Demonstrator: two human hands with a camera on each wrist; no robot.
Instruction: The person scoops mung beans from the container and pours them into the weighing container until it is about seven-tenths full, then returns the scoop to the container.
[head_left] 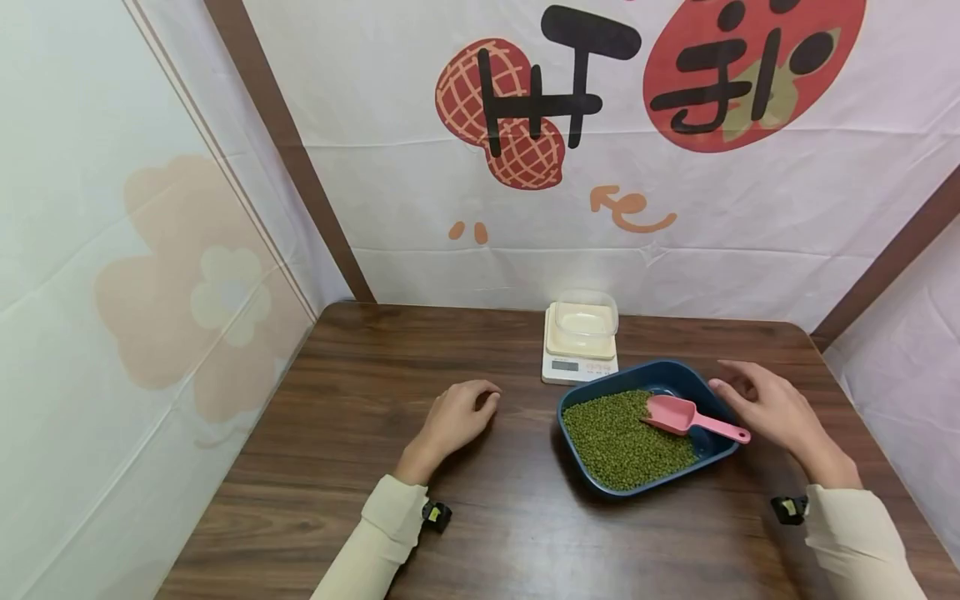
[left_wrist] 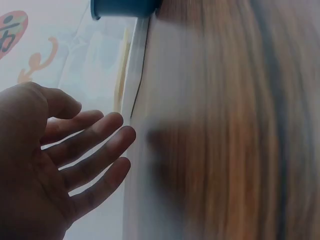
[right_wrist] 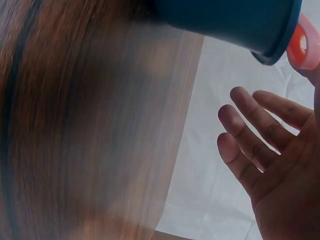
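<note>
In the head view a blue tray (head_left: pixel 573 454) holds many small green beans (head_left: pixel 626 437). A pink scoop (head_left: pixel 672 414) lies in it, its handle reaching over the right rim. Close beside that handle is my right hand (head_left: pixel 776 412), its fingers loosely bent around nothing. In the right wrist view the same hand (right_wrist: pixel 275 150) has spread fingers, just below the tray's wall (right_wrist: pixel 230 22) and the scoop's handle (right_wrist: pixel 311 50). My left hand (head_left: pixel 457 417) is over the table left of the tray, holding nothing; its fingers (left_wrist: pixel 100 165) are relaxed and apart in the left wrist view.
Behind the tray a white kitchen scale (head_left: pixel 555 367) stands on the wooden table (head_left: pixel 360 433), with a clear plastic container (head_left: pixel 587 312) on its platform. Printed fabric walls (head_left: pixel 360 192) close off the back and both sides.
</note>
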